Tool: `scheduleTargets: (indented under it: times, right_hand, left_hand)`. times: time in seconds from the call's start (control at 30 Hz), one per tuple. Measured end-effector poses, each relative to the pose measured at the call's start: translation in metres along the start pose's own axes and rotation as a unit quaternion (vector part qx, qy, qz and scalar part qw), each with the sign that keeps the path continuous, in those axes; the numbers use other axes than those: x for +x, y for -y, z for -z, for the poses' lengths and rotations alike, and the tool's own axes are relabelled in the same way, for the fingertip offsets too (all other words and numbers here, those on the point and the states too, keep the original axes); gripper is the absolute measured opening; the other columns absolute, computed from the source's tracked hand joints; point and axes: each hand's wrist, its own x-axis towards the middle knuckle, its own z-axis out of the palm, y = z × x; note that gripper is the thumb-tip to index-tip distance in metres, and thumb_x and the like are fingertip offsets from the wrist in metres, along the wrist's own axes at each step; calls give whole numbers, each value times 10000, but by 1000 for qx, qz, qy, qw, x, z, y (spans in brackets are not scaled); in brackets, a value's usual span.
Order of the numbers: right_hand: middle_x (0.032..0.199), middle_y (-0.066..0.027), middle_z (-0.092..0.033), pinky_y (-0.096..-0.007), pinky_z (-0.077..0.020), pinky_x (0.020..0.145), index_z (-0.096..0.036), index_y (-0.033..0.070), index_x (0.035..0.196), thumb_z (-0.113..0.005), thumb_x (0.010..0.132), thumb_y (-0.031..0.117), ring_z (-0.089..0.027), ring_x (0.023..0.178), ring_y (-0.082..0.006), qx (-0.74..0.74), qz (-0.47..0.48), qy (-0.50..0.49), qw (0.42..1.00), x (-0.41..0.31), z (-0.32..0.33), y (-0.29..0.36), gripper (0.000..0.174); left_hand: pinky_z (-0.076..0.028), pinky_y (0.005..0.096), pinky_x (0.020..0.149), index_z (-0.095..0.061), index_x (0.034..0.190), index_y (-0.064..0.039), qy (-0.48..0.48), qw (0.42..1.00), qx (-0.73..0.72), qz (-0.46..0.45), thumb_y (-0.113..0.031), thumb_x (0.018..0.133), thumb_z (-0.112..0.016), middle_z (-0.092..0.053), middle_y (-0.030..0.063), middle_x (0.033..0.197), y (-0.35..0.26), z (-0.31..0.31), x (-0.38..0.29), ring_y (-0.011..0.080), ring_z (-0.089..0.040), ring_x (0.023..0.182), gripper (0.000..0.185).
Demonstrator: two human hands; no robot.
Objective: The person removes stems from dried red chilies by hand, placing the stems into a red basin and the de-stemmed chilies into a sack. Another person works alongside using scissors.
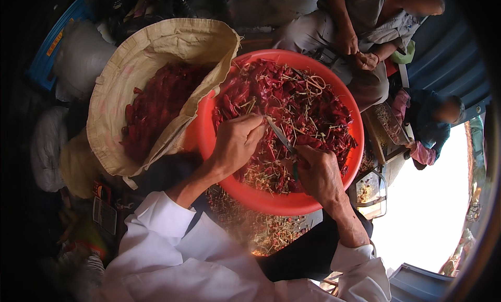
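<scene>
A round red plastic basin [354,157] stands before me, filled with dried red chili peppers [274,86] and loose pale stems. Over its middle, my right hand [319,172] grips a pair of scissors [282,136], with the blades pointing up and left. My left hand [238,141] is just left of the blade tips, its thumb and fingertips pinched together on something small, probably a stem; the fingers mostly hide it. Left of the basin, a woven cream sack [113,90] with its mouth wide open holds more dark red chilies [164,98].
A seated person [332,32] works with both hands beyond the basin, and another person [430,118] sits farther right by a wooden tray [385,124]. Cut stems litter the floor [270,231] below the basin. A metal-handled dustpan-like container [370,192] stands right of it. Filled bags [84,55] lie left.
</scene>
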Motion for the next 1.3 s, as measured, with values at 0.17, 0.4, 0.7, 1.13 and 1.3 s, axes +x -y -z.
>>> scheduleTargets:
  times: [0.17, 0.4, 0.7, 1.13, 1.3]
  right_hand:
    - [637, -71, -597, -353, -437, 548, -752, -8, 1008, -811, 914, 231, -570, 572, -172, 100, -72, 32, 992, 26, -11, -21, 264]
    - [632, 28, -562, -295, -400, 563, -752, 1, 1000, -840, 913, 353, -478, 600, -68, 207, -247, 52, 945, 26, 2, -51, 373]
    - [822, -197, -735, -474, -575, 781, -769, 55, 1114, -770, 896, 411, -737, 846, -408, -52, -110, 92, 988, 12, -22, -89, 418]
    - [816, -197, -748, -507, -598, 762, -793, 86, 884, -700, 774, 306, -748, 809, -410, -213, -83, 201, 953, 3, -66, -138, 263]
    - [805, -198, -744, -519, -596, 749, -790, 79, 854, -702, 772, 280, -744, 805, -425, -212, -74, 174, 959, 4, -81, -148, 234]
  left_hand:
    - [-466, 243, 673, -731, 1128, 46, 19, 998, -30, 57, -73, 1037, -668, -668, 51, 846, -3, 8, 2, 57, -534, 771, 162]
    - [-524, 228, 819, -722, 1273, 10, -10, 995, -39, 88, -126, 1069, -646, -750, 21, 998, -17, 18, 10, 54, -624, 885, 257]
    - [-522, 215, 840, -690, 1376, -46, -71, 986, 151, 16, -107, 1066, -627, -745, 25, 1178, -30, 95, 11, 60, -633, 914, 322]
    - [-407, 447, 1163, -569, 1483, -49, -33, 886, 460, 40, -273, 920, -807, -576, 163, 1489, 12, 200, -28, 357, -525, 1385, 651]
    - [-404, 435, 1178, -604, 1415, -2, -21, 950, 310, 11, -170, 929, -780, -594, 157, 1459, -8, 139, -43, 347, -524, 1395, 543]
